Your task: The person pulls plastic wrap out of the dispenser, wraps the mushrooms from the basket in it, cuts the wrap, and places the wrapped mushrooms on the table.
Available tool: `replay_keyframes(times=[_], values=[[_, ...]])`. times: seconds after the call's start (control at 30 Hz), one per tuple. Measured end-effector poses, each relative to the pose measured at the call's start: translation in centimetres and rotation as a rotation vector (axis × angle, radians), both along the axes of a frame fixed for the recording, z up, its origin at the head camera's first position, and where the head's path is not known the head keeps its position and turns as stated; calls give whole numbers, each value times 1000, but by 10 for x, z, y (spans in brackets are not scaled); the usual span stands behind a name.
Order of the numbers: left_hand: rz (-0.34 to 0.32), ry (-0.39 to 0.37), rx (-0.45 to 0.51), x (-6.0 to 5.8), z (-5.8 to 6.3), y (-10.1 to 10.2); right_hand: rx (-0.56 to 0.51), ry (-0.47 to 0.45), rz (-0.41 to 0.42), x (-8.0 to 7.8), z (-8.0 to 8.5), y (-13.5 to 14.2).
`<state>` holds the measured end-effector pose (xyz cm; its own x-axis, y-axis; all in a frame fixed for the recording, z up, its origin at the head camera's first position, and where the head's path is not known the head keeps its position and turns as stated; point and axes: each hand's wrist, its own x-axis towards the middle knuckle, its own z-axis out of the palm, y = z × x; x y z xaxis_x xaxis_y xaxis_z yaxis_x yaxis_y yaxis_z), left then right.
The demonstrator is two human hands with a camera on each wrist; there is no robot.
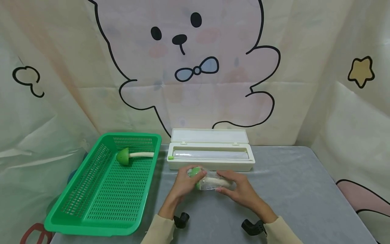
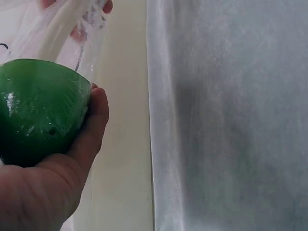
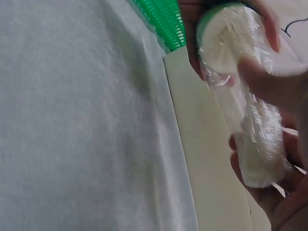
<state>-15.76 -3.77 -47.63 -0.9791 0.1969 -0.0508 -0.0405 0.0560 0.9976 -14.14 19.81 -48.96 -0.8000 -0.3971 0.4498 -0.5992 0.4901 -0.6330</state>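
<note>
A toy mushroom (image 1: pixel 214 182) with a green cap and a white stem is wrapped in clear cling film. My left hand (image 1: pixel 186 183) grips it by the cap (image 2: pixel 41 108), thumb along one side. At the stem end, my right hand (image 1: pixel 242 189) holds the wrapped stem (image 3: pixel 262 159), with fingers beneath and the thumb over the film. The film is crinkled along the stem. Just behind both hands stands a white cling film dispenser (image 1: pixel 210 165), its lid (image 1: pixel 210 136) raised and a film roll (image 1: pixel 210 155) inside.
On the left sits a green plastic basket (image 1: pixel 140 206) with slotted walls. Another green-capped toy mushroom (image 1: pixel 123 156) lies in its far part. Grey cloth covers the table (image 1: pixel 298 189), and a printed curtain (image 1: pixel 307 67) hangs behind and at the sides.
</note>
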Motion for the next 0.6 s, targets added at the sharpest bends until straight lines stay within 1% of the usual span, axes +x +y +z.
replay_keyframes(times=[0.1, 0.17, 0.27, 0.37, 0.5, 0.6], values=[[7, -13, 21, 1, 1, 1, 0, 76, 10, -1, 1, -3], [16, -29, 28, 1, 2, 1, -21, 97, 19, -1, 2, -4], [24, -47, 37, 1, 2, 0, -52, 95, 27, -2, 4, -6], [19, -46, 26, 0, 2, -1, -71, 82, 37, -1, 5, -6], [4, -8, -9, 2, 2, -4, -102, 68, 51, 0, 6, -8], [29, 20, -36, 7, 7, -9, -126, 66, 53, 2, 7, -8]])
